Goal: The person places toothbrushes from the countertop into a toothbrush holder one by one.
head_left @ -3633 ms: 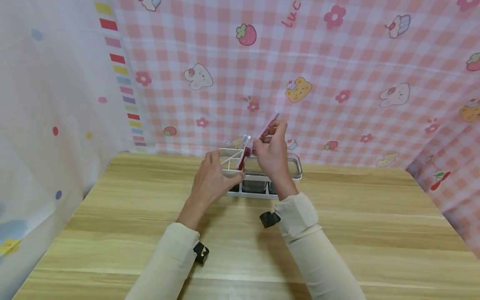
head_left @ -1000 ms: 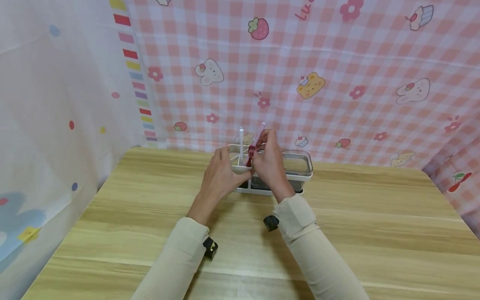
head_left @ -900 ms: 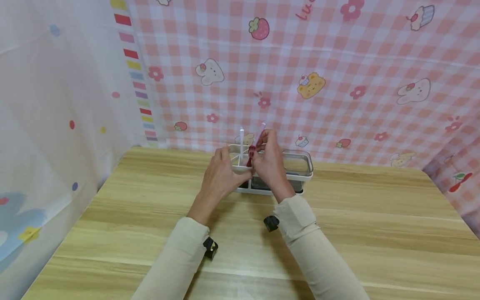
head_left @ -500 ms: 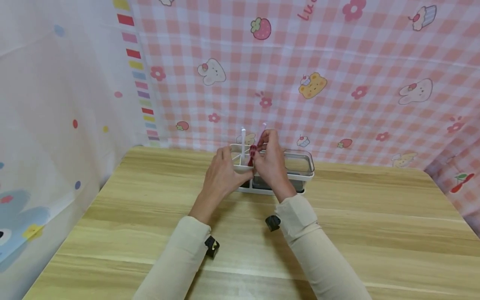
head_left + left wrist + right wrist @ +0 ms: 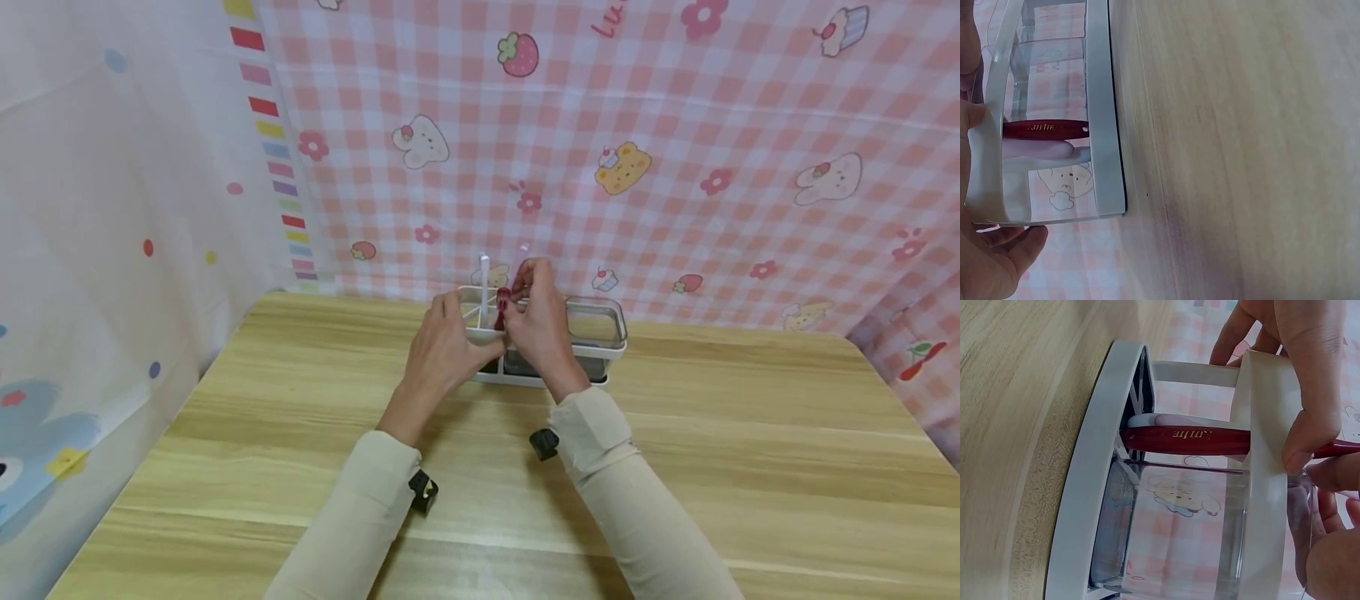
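Near the back of the table stands a white storage rack point(image 5: 483, 337) with a divided top and clear bins. My left hand point(image 5: 441, 343) grips its left end, thumb along the front rim and fingers at the far side. In the divided part, a white toothbrush point(image 5: 484, 283) stands upright. Beside it is a dark red handle point(image 5: 1191, 440) with gold letters; its slotted red top shows by my right thumb in the head view. My right hand point(image 5: 542, 327) pinches a pink toothbrush point(image 5: 522, 257), tilted right. Its lower end point(image 5: 1041, 149) sits inside the rack.
The clear bin point(image 5: 596, 323) fills the rack's right side. A wooden table point(image 5: 300, 400) extends in front and to both sides. Close behind the rack hangs a pink checked cloth point(image 5: 450, 192); a white printed cloth point(image 5: 112, 208) hangs at the left.
From the oldest frame to now, my right hand lowered the pink toothbrush toward the divided part, and the white toothbrush came to stand upright. Over the last second hardly anything moved.
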Motion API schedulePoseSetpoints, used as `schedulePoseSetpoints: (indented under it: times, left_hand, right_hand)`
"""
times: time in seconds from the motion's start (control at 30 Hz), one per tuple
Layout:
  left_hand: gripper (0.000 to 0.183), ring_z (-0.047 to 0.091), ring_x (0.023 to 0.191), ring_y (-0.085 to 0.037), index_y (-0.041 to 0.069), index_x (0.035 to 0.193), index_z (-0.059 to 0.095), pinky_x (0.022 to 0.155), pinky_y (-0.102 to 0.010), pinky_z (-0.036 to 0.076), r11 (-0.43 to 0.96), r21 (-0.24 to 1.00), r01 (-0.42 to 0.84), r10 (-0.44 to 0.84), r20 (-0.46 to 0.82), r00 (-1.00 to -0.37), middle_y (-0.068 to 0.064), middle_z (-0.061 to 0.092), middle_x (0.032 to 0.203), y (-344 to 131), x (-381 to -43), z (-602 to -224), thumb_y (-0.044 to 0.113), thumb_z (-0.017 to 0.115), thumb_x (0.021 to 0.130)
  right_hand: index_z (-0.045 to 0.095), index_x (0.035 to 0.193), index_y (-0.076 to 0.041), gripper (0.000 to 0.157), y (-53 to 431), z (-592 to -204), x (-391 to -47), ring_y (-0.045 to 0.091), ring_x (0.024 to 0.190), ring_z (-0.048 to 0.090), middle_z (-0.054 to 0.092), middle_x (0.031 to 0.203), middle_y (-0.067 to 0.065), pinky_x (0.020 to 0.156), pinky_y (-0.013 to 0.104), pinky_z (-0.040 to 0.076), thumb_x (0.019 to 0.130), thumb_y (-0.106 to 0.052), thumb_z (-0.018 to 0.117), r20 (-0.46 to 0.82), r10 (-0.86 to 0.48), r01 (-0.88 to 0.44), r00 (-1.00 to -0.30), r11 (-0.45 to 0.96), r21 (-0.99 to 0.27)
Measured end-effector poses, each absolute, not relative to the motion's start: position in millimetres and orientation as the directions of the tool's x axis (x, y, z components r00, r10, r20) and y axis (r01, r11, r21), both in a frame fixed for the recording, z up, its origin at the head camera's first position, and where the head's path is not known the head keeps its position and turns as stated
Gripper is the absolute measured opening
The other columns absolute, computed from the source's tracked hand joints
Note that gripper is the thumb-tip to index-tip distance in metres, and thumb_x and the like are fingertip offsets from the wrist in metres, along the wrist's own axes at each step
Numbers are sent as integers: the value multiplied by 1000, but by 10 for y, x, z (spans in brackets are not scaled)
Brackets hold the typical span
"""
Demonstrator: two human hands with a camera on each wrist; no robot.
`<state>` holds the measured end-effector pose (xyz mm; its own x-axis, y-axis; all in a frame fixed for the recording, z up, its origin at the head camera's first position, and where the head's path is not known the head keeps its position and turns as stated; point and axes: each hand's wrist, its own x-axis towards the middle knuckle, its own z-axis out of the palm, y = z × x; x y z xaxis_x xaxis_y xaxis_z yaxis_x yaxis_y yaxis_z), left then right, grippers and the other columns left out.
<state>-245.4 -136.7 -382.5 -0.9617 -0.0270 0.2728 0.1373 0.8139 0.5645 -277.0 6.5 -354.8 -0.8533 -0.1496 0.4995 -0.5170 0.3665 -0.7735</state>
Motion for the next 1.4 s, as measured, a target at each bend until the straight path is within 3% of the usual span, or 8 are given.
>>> schedulePoseSetpoints:
  times: [0.53,1.07,1.4]
  left_hand:
    - [89,53,96,-28,7,145,40,78,-42,51,806,574,144,-29,282,-959,-18,49,129,-1372,-2446,-3846,55,77,80]
    - [88,53,99,-27,7,145,41,78,-42,52,797,583,156,-24,289,-957,-19,49,133,-1372,-2461,-3836,56,76,81]
    - [88,53,97,-27,6,145,42,77,-41,52,798,582,159,-26,296,-955,-18,50,130,-1371,-2454,-3843,55,75,80]
  right_hand:
    - [45,111,0,34,63,-3571,-2765,28,94,64,59,102,16,76,37,57,87,16,62,486,-169,-511,-857,393,-765]
    - [48,111,2,33,71,-3545,-2770,27,92,63,60,99,15,78,38,57,85,17,62,480,-182,-509,-858,431,-745]
    - [50,111,1,33,65,-3523,-2761,28,95,62,63,102,16,80,37,56,85,15,65,403,-158,-429,-901,446,-786]
